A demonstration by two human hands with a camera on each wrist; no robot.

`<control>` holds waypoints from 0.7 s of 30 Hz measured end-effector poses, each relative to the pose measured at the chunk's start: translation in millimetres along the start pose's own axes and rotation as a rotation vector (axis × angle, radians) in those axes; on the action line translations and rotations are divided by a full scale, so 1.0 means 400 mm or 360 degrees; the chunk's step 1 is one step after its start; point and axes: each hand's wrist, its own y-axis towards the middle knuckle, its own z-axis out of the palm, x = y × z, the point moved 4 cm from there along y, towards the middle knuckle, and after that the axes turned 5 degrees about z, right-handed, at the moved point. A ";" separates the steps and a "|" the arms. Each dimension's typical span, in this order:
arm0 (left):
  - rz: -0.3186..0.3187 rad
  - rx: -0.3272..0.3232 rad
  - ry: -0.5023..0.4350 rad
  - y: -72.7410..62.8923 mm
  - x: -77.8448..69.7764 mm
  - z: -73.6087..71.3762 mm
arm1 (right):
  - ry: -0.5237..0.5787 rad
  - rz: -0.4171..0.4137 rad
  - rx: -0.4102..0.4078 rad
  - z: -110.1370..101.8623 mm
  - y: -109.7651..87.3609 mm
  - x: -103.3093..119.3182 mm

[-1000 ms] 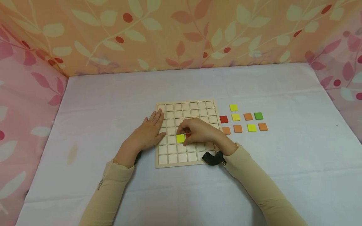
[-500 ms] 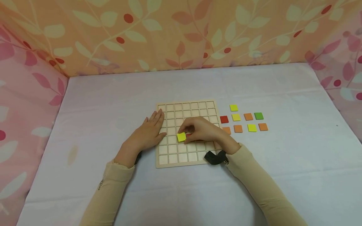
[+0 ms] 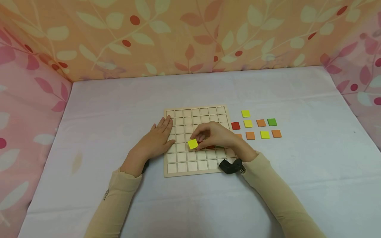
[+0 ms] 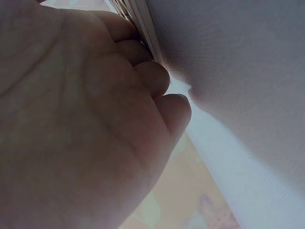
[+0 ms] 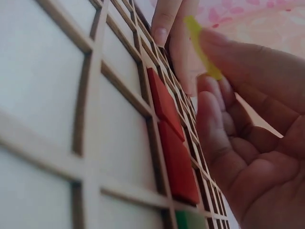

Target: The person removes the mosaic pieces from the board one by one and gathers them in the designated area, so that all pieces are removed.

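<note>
Between thumb and fingertips my right hand (image 3: 218, 135) pinches a yellow square tile (image 3: 192, 144), tilted above the wooden grid board (image 3: 182, 167). In the right wrist view the same yellow tile (image 5: 204, 50) is clear of the board. Two red tiles (image 5: 178, 164) and a green tile (image 5: 190, 220) lie in a row in the board's cells below that hand, partly covered by it in the head view. My left hand (image 3: 154, 141) rests with straight fingers on the board's left edge; in the left wrist view its fingers (image 4: 152, 78) show at the board's rim.
Right of the board, loose tiles lie on the white cloth: a red tile (image 3: 235, 126), several yellow tiles (image 3: 248, 123), several orange tiles (image 3: 250, 136) and a green tile (image 3: 272, 122). Patterned fabric walls (image 3: 190, 36) stand at the back and sides.
The yellow tile, lying flat in a board cell a second ago, has come up out of it in my right hand and shifted slightly right. My left hand has stayed still.
</note>
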 end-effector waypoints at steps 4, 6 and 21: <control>0.0006 0.0000 -0.0006 -0.002 0.001 0.001 | 0.0087 0.0002 -0.0041 -0.008 -0.014 -0.007; 0.0010 0.0001 -0.0003 -0.002 0.001 0.002 | 0.0114 -0.0006 -0.0072 -0.013 -0.022 -0.009; 0.0011 0.0002 -0.0029 -0.006 -0.002 0.001 | 0.0193 0.0002 -0.0189 -0.031 -0.084 -0.034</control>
